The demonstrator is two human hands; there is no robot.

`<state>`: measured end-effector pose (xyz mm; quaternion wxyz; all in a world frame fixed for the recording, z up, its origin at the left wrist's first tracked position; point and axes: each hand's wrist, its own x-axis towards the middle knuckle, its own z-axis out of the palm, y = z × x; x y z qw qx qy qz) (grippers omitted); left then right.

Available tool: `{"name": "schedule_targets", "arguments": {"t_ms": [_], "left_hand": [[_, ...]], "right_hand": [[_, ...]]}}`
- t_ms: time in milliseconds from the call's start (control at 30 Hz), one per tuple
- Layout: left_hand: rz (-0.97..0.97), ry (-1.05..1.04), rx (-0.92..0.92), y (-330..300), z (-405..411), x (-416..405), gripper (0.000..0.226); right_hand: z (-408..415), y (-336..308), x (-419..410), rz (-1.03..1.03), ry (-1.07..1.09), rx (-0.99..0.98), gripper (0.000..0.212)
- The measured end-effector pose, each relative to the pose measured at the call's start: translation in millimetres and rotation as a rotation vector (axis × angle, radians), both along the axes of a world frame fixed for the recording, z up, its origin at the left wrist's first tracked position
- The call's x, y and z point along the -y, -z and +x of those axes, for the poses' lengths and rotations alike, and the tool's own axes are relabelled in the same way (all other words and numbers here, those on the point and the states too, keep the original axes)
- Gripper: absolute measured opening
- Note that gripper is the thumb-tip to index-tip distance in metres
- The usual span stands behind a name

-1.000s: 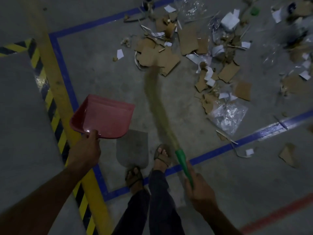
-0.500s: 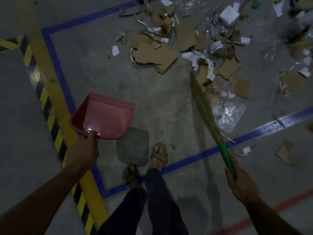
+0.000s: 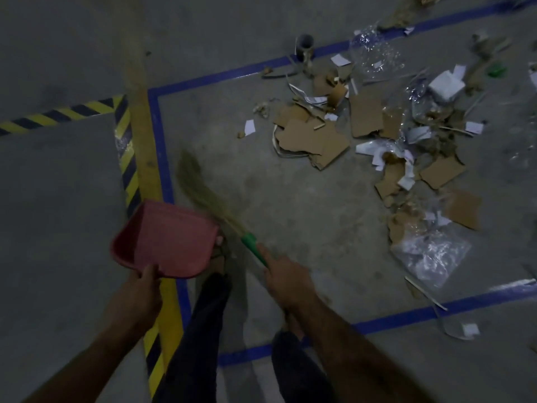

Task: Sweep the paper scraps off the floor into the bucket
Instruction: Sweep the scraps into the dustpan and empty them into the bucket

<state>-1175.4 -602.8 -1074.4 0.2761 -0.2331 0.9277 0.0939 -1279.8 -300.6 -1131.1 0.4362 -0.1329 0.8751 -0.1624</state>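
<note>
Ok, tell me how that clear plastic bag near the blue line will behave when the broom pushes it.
The clear plastic bag looks thin and crinkled, so it will probably crumple and fold rather than slide stiffly. It seems light, so the broom bristles may ride over it or flick it aside. Paper bits seem to lie in or under it and may spill.

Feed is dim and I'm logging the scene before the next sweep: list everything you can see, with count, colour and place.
dustpan: one, red, held low left, empty
broom: one, straw bristles, green handle, bristles blurred beside the dustpan
cardboard scraps: many, brown, piled upper right
paper scraps: many, white, mixed into the pile
clear plastic bag: one, transparent, right, near the blue line
blue floor tape: lines framing the scraps
yellow-black hazard tape: stripes, left
bucket: not in view
left hand: grips the dustpan's rear edge
right hand: holds the broom's handle
legs: two, dark trousers, bottom centre
</note>
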Motion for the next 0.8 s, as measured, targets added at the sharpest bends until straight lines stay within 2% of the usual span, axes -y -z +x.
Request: {"name": "schedule_targets", "arguments": {"t_ms": [100, 200, 367, 467, 567, 800], "left_hand": [[-0.019, -0.001, 0.024, 8.0, -14.4, 25.6, 0.031], [-0.003, 0.033, 0.019, 23.2, -44.5, 45.7, 0.041], [0.083, 0.187, -0.042, 37.8, -108.3, 55.1, 0.026], [0.120, 0.248, -0.051, 41.0, -150.6, 57.2, 0.027], [0.159, 0.321, -0.085, 42.0, -188.4, 63.1, 0.032], [0.157, 0.386, -0.190, 26.9, -255.7, 76.5, 0.024]], "right_hand": [[-44.9, 23.8, 41.8, 0.044, 0.028, 0.022, 0.064], [-72.7, 48.3, 42.2, 0.057, 0.229, 0.035, 0.066], [-71.2, 75.3, -17.3, 0.166, 0.579, 0.056, 0.068], [-57.2, 66.9, -63.5, 0.212, 0.710, 0.061, 0.066], [-56.4, 47.5, -102.7, 0.236, 0.786, 0.052, 0.064], [-85.8, 0.4, -123.3, 0.262, 0.785, -0.180, 0.067]]}}
